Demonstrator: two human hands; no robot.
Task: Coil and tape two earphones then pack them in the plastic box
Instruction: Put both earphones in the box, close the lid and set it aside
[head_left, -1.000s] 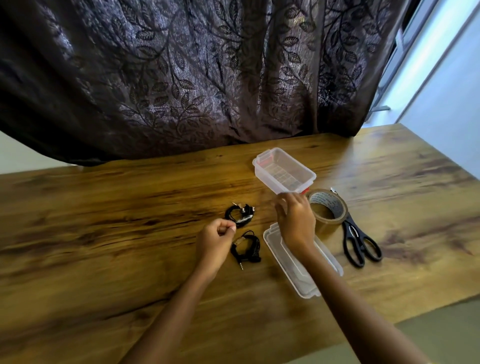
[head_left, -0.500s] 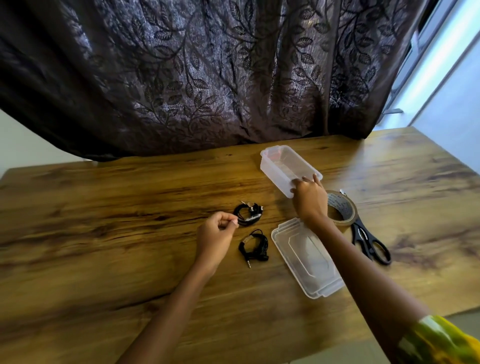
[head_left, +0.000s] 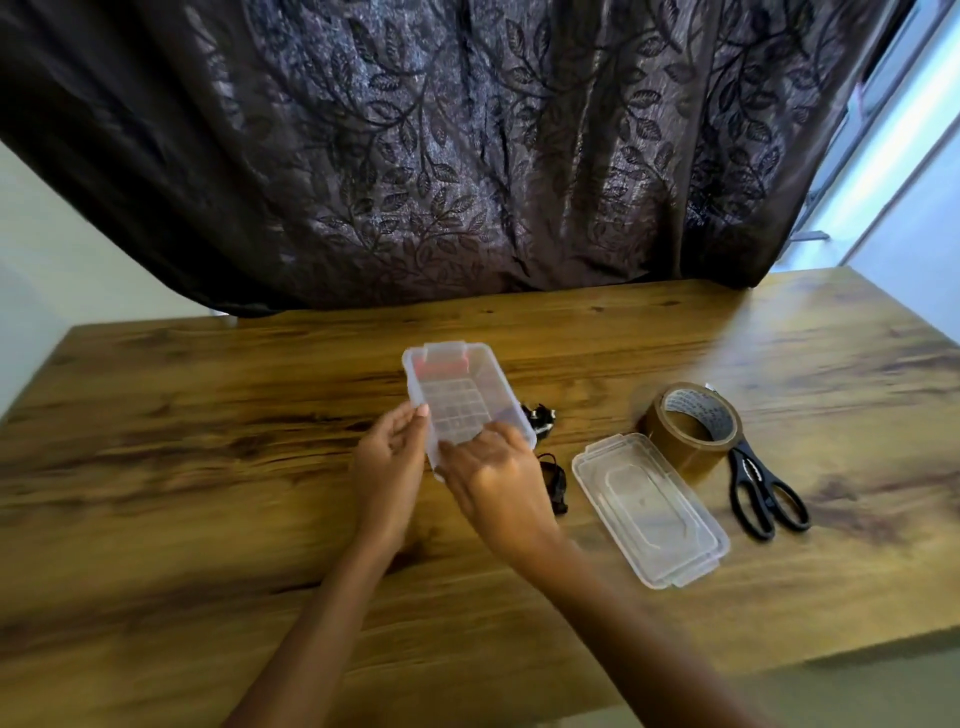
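Observation:
A clear plastic box (head_left: 457, 384) with a red clip is lifted above the wooden table, open side facing me. My right hand (head_left: 493, 478) grips its near end, and my left hand (head_left: 387, 462) holds its left side with the fingertips on the rim. Two coiled black earphones lie on the table behind the box and my right hand: one (head_left: 541, 419) peeks out at the box's right edge, the other (head_left: 555, 480) is partly hidden by my right hand. The box's clear lid (head_left: 649, 506) lies flat to the right.
A roll of brown tape (head_left: 691, 423) stands right of the lid, with black scissors (head_left: 763, 491) beside it. A dark leaf-patterned curtain (head_left: 467, 156) hangs behind the wooden table (head_left: 208, 467). The table's near edge runs along the lower right.
My right hand has lifted the box from the back of the table and brought it left and nearer to me. My left hand has come up to hold its side.

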